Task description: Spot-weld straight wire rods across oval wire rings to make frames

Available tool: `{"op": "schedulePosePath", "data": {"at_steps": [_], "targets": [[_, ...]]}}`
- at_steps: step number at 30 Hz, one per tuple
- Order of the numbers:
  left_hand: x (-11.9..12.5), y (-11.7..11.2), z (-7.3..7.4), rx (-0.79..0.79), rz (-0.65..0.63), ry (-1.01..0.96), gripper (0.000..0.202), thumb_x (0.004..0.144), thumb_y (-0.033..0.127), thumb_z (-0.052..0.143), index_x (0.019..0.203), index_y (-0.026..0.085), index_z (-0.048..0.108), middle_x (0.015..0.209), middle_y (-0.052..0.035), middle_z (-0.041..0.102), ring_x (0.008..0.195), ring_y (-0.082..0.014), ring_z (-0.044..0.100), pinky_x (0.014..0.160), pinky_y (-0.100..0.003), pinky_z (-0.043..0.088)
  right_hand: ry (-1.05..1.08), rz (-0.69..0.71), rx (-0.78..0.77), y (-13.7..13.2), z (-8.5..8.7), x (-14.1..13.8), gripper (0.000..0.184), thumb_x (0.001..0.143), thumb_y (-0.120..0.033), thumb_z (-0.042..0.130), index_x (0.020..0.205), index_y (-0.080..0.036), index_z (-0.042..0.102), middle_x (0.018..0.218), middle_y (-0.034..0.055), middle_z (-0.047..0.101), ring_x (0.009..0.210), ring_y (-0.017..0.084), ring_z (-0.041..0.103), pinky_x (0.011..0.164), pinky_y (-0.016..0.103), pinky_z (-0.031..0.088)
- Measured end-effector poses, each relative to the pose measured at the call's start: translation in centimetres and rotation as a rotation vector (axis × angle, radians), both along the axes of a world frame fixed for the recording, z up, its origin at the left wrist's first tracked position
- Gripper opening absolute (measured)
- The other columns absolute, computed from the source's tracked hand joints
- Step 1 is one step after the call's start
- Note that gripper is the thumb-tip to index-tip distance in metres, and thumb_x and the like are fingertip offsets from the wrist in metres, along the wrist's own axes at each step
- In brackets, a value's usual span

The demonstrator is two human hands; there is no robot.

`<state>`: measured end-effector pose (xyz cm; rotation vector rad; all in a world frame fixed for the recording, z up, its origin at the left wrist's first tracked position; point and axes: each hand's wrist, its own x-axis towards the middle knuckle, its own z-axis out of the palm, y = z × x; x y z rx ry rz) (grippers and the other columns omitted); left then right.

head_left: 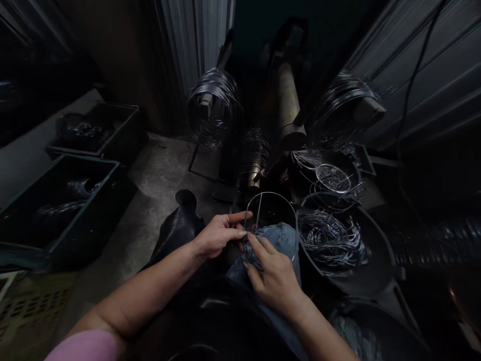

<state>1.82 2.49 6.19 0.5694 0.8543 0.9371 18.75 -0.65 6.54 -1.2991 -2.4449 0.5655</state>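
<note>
Item one: an oval wire frame [270, 192] with a straight crosswire, standing on end and leaning over blue denim jeans [280, 240] on the person's lap. The left hand [220, 235] is half closed at the frame's left edge, holding the crosswire, with its forefinger [236, 217] reaching out past the wire. The right hand [274, 281] is pinching at the frame's lower end, its fingertips [253, 243] drawn together (the light is poor here, so whether they are gripping the frame itself cannot be told).

Around the frame, a black basin [379, 265] is sitting just right, holding a tangle of loose wire [328, 240]. Beyond it, a smaller dark basin [356, 170] is carrying more wire hoops [332, 178]. Wire coils [214, 108] are hanging on stands behind the frame. Two green-rimmed crates [112, 168] are resting on the concrete floor [161, 170] well left of the frame.
</note>
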Motion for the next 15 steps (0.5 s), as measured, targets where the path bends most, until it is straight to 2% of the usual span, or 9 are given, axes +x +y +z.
{"op": "schedulePosePath", "data": {"at_steps": [7,15], "targets": [[0.0,0.6,0.0,0.040,-0.019,-0.021,0.053,0.064,0.013,0.066,0.116,0.016,0.055,0.063,0.0054,0.050,0.049,-0.0091,0.055,0.056,-0.027,0.046,0.008,0.028,0.006,1.0,0.4,0.2,0.055,0.073,-0.017,0.048,0.128,-0.013,0.040,0.121,0.0132,0.051,0.104,0.023,0.055,0.083,0.035,0.049],[0.1,2.0,0.1,0.078,0.015,-0.046,0.051,0.066,0.010,0.063,0.116,0.017,0.055,0.063,0.0053,0.049,0.050,-0.0094,0.056,0.054,-0.027,0.046,-0.035,0.038,0.022,2.8,1.5,0.1,0.055,0.073,-0.017,0.047,0.127,-0.013,0.041,0.117,0.0129,0.053,0.098,0.023,0.057,0.078,0.035,0.050]]}}
